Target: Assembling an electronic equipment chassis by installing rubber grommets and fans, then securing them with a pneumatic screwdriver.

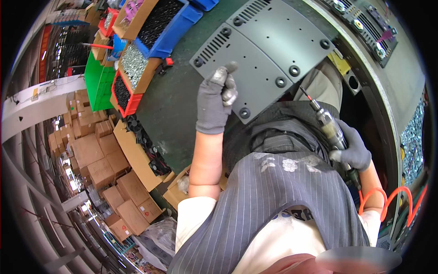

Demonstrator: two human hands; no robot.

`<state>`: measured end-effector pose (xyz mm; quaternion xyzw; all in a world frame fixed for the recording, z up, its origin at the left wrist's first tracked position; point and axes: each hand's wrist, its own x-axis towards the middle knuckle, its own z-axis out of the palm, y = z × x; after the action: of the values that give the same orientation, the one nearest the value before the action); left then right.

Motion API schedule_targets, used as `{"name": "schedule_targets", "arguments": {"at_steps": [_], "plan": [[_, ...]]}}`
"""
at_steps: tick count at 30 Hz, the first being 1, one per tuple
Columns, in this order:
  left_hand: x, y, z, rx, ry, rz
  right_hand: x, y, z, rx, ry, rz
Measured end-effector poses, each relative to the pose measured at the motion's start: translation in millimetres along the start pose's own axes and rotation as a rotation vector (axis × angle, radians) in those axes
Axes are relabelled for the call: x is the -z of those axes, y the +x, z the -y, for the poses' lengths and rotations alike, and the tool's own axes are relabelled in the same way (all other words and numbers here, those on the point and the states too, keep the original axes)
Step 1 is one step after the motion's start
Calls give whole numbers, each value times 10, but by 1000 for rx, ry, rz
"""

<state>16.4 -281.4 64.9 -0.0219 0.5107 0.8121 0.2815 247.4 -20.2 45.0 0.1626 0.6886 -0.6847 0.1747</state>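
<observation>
Two grey metal panels (283,34) with vent slots, small holes and round black feet (294,71) lie side by side on the green work surface (169,109). Over the left edge of the nearer panel is my left hand (216,93), in a grey glove. Its fingers are curled together, and whatever they may pinch is too small to make out. My right hand (353,148), also gloved, is wrapped round a power screwdriver (329,125). The driver's bit points up and left, apart from the panels, near their lower right corner.
A blue bin (169,43) of black screws, a cardboard box of silver screws (133,66), a red bin (132,104) and a green crate (98,84) stand at the left. A coiled orange hose (388,196) hangs at the right, beside a metal edge (385,96). Cartons (93,148) are stacked far left.
</observation>
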Motion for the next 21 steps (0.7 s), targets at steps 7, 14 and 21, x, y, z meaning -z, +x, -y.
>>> {"name": "schedule_targets", "arguments": {"at_steps": [7,14,21], "plan": [[-119,-96,96,77,106,69,-399,327,448,84,94,220],[-91,-222,61,115,-74,78,-621,524,563,124,135,262],[-68,-285,-46,-52,370,-45,-656,594,653,226,19,296]]}}
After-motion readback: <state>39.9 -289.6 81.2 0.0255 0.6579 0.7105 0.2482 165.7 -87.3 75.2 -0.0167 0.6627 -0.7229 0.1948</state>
